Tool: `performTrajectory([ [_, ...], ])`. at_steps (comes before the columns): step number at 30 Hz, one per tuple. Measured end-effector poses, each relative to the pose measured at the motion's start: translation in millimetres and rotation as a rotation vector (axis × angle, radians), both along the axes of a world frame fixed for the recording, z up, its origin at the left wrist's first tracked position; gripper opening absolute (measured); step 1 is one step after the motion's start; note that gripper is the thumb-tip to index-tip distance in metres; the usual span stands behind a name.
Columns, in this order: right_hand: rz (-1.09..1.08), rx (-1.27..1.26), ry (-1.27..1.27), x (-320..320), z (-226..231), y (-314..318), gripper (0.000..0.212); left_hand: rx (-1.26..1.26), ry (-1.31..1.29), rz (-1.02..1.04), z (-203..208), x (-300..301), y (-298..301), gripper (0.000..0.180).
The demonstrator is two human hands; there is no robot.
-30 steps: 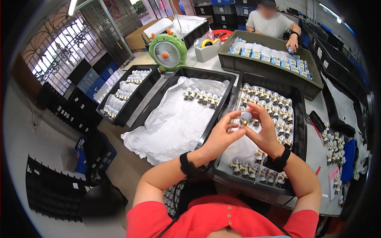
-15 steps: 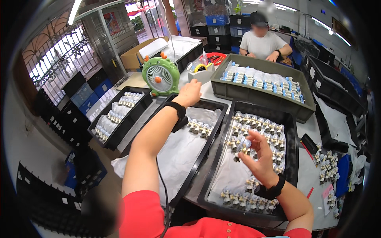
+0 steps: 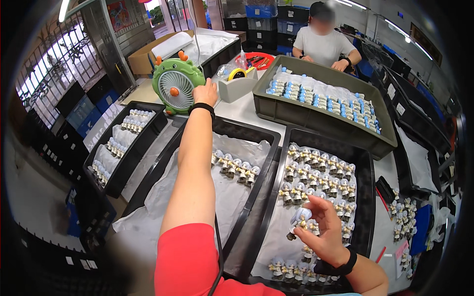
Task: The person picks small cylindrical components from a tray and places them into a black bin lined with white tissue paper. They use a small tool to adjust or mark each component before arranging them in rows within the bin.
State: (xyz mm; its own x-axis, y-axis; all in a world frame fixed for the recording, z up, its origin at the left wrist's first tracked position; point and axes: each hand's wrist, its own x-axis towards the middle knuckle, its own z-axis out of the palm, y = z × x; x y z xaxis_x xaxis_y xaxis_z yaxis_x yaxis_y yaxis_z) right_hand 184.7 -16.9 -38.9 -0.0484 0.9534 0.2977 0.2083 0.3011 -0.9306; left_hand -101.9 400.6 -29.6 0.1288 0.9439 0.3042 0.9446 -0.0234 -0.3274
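Observation:
Far out in front, my left hand (image 3: 206, 94) is at the right edge of a green animal-shaped desk fan (image 3: 178, 85), its fingers curled against the casing and partly hidden. Pinched between the thumb and fingers of my right hand (image 3: 323, 232) is a small figurine (image 3: 301, 217) with pale hair and a white and gold outfit. It is held above a black tray (image 3: 364, 197) on the right, where rows of similar figurines stand on white sheeting. Under my left arm, another black tray (image 3: 270, 148) has a short row of figurines (image 3: 236, 166) on its white lining.
A narrower black tray (image 3: 159, 120) of figurines lies at the left. An olive bin (image 3: 316, 114) with blue-and-white pieces stands at the back right, near a tape dispenser (image 3: 237, 86) and red dish (image 3: 269, 56). Loose figurines (image 3: 405, 217) lie far right. Across the table sits a person (image 3: 326, 44).
My left hand has reached farther forward, up to the fan's side. My right hand has moved slightly down with the figurine still in it. The view has shifted a little.

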Motion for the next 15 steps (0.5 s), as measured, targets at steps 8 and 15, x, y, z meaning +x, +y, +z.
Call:
performTrajectory([
  [8,0.004,-0.046,0.056,-0.3,-7.5,5.5,0.066,-0.136,0.115,0.110,6.7,-5.0,8.7,0.048],
  [15,0.000,-0.048,0.007,1.1,-6.9,8.1,0.066,-0.103,0.246,0.145,8.2,10.4,-1.4,0.035],
])
